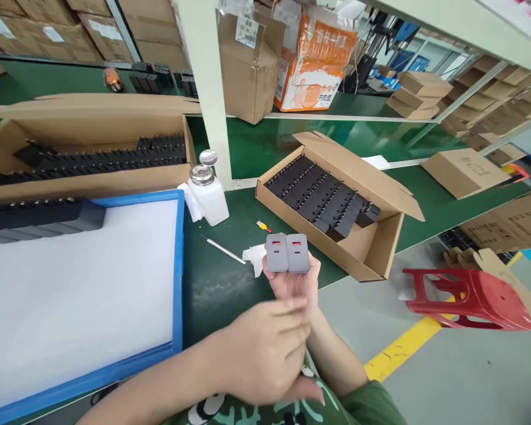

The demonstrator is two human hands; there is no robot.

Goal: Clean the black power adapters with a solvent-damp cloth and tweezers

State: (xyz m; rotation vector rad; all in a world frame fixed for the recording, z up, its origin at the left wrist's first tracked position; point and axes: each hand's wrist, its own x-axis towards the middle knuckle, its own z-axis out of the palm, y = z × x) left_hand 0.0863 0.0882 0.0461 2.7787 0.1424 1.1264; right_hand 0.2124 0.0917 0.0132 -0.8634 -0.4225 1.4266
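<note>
Two grey wall chargers (pixel 287 254) lie side by side, each with a red USB port and a smaller slot facing me. My right hand (pixel 294 286) is closed around them from below. Nearer to me, in front of the right wrist, is my left hand (pixel 269 348), slightly blurred. Its fingers are extended with the thumb apart, and nothing shows in it. Behind the chargers, a crumpled white cloth (pixel 255 257) rests on the green bench, beside a thin white stick tool (pixel 225 251). A small yellow-and-red piece (pixel 263 226) lies farther back.
A blue-rimmed tray (pixel 179 265) on the left holds a row of black chargers (pixel 39 218). Behind it stands a carton (pixel 159 177) of similar pieces. An open carton (pixel 380 260) of chargers sits right, a white pump bottle (pixel 210 198) by the post, a red stool (pixel 473 298) on the floor.
</note>
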